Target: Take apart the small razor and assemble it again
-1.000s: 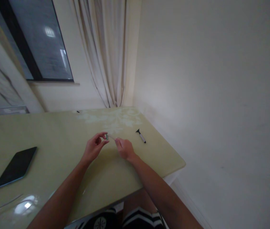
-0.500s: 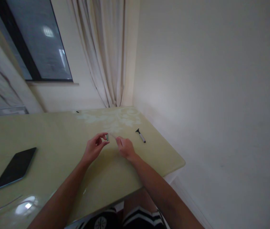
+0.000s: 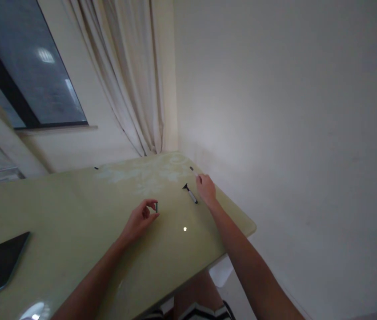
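Note:
My left hand (image 3: 141, 218) is raised over the table and pinches a small green cylinder (image 3: 157, 207), which looks like a battery, between thumb and fingertips. The cylinder is upright. Farther right, my right hand (image 3: 206, 188) is closed near the table's right edge, on a thin pale object (image 3: 195, 174). A small dark oval (image 3: 191, 168) shows at the far end of that object; its kind is too small to make out. Just left of my right hand, a razor (image 3: 190, 194) with a black head and grey handle lies on the tabletop.
The pale green glossy table (image 3: 75, 213) has its right edge along the wall. A black tablet (image 3: 3, 264) lies at the left. A small dark piece (image 3: 96, 168) is at the back edge. Behind stand a curtain (image 3: 131, 80) and a window (image 3: 42, 62).
My right hand has moved away from the left, to the right and farther back, past the razor. My left hand still holds the cylinder. The view has turned a little right.

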Demonstrator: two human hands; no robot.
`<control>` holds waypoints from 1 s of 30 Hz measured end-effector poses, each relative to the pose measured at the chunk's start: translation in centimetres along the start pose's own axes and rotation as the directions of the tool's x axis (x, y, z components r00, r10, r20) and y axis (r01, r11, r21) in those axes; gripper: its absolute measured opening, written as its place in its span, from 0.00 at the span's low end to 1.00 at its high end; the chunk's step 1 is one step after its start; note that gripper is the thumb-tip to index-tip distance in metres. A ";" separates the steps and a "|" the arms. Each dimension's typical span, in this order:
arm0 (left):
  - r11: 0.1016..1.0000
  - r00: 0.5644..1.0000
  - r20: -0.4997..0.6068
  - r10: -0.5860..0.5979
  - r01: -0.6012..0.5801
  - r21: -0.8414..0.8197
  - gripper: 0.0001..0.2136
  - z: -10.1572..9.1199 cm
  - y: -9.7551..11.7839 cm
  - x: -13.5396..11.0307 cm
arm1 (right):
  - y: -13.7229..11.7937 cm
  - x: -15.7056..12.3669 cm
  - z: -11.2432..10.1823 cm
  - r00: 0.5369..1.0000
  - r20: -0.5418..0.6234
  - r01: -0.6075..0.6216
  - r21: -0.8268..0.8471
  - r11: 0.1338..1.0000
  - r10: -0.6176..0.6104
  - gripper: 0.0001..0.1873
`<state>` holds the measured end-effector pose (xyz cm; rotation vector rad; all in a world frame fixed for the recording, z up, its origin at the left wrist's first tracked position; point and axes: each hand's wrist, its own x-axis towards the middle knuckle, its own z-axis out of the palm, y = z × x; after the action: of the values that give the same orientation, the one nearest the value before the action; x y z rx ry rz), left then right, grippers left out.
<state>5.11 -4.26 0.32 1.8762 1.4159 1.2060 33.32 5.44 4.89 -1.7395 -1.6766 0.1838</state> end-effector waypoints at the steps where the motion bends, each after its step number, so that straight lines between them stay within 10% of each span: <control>1: 1.000 0.999 0.053 0.006 -0.007 0.007 0.18 0.9 0.2 0.7 | 1.0 -0.1 -0.1 0.999 0.010 -0.030 -0.052 0.998 0.031 0.18; 5: 0.998 0.989 0.151 0.003 -0.012 0.061 0.18 5.0 1.4 4.3 | 3.2 -0.9 0.2 0.990 0.102 -0.080 -0.187 0.979 0.101 0.15; 11: 0.915 0.989 0.008 -0.146 0.132 0.382 0.17 9.5 1.8 7.9 | 3.5 -1.0 0.6 0.981 0.154 -0.075 -0.238 0.968 0.114 0.13; 30: 0.873 0.993 0.036 -0.110 0.080 0.482 0.21 9.3 1.4 7.1 | 3.3 -1.0 1.5 0.981 0.178 -0.066 -0.077 0.995 0.079 0.09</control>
<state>14.31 2.98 -0.60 2.1051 1.8778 0.7827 35.08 5.34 1.51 -1.8864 -1.7675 0.3281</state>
